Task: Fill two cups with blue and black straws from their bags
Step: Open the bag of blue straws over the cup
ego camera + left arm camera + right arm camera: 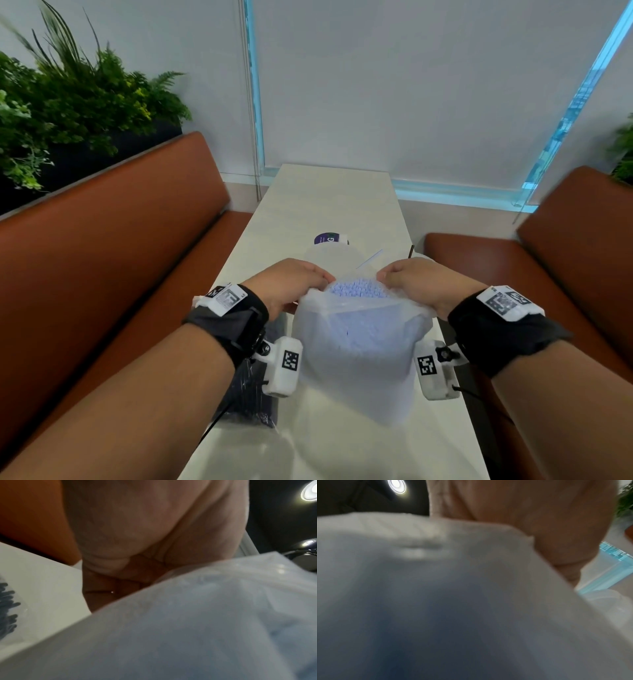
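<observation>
A clear plastic bag (359,353) full of pale blue straws (356,289) stands upright on the white table (329,198), held between both hands. My left hand (291,284) pinches the bag's mouth on its left side, and my right hand (421,281) pinches it on the right, holding the mouth apart. The bag (188,628) fills the left wrist view, and the same bag (453,601) fills the right wrist view, blurred. A bag of black straws (250,390) lies on the table under my left wrist; its straw ends (8,608) show. Beyond the hands a clear cup (329,257) is partly hidden.
A purple-lidded round thing (330,238) sits behind the cup. One blue straw (369,259) and one dark straw (411,253) stick up past the hands. Orange-brown benches (120,257) flank the table on both sides, with plants (68,102) behind the left one.
</observation>
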`<act>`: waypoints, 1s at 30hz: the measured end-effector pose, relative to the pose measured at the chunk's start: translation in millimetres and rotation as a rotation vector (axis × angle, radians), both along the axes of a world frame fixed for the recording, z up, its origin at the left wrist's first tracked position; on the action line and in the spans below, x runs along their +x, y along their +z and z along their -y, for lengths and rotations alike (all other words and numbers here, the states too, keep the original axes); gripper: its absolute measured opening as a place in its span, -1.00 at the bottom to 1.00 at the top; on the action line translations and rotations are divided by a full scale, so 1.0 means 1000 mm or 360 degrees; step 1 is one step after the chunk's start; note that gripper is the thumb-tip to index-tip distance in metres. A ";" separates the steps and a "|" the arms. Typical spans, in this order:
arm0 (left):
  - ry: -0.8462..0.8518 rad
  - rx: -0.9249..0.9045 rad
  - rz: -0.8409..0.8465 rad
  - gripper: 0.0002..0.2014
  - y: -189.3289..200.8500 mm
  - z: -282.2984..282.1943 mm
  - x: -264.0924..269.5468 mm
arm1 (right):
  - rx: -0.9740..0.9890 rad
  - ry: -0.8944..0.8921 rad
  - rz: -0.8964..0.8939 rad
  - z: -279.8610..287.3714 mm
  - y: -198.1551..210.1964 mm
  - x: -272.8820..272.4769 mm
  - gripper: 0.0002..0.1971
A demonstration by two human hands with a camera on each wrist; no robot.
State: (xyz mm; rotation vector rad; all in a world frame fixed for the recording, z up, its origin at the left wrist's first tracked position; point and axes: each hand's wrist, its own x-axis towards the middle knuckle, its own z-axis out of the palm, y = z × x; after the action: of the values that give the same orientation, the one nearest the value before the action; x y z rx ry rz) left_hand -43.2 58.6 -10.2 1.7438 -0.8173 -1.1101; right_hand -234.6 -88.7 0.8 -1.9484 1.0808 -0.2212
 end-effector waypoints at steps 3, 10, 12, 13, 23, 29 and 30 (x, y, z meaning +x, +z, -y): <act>-0.0015 0.0017 -0.0076 -0.81 -0.004 0.001 0.001 | -0.0053 0.0085 -0.0218 -0.001 0.001 0.001 -0.74; -0.0303 -0.0578 0.0371 -0.74 0.006 -0.018 0.003 | -0.0509 0.0435 -0.0848 0.006 0.014 0.003 -0.71; -0.0614 -0.0624 0.0290 -0.50 0.005 -0.031 0.005 | -0.0566 0.0286 -0.0619 0.013 0.011 0.001 -0.82; -0.0727 -0.0555 0.0369 -0.40 0.001 -0.035 0.005 | -0.0633 0.0114 -0.0331 0.013 0.009 0.001 -0.77; -0.0197 -0.0720 0.1068 -0.49 -0.035 -0.016 0.012 | -0.0686 0.0513 0.0127 0.002 0.017 -0.027 -0.52; 0.0053 -0.0672 0.1102 -0.54 -0.040 -0.013 0.012 | -0.0751 0.0617 -0.0249 0.009 0.019 -0.036 -0.34; 0.0054 -0.0674 0.1103 -0.54 -0.040 -0.013 0.011 | -0.0823 0.0591 -0.0253 0.009 0.019 -0.034 -0.45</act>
State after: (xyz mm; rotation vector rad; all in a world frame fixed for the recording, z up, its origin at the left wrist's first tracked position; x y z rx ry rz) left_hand -31.8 71.7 -50.1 1.7589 -1.3181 -0.2447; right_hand -268.5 -97.5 19.6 -2.6276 0.7839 -0.1511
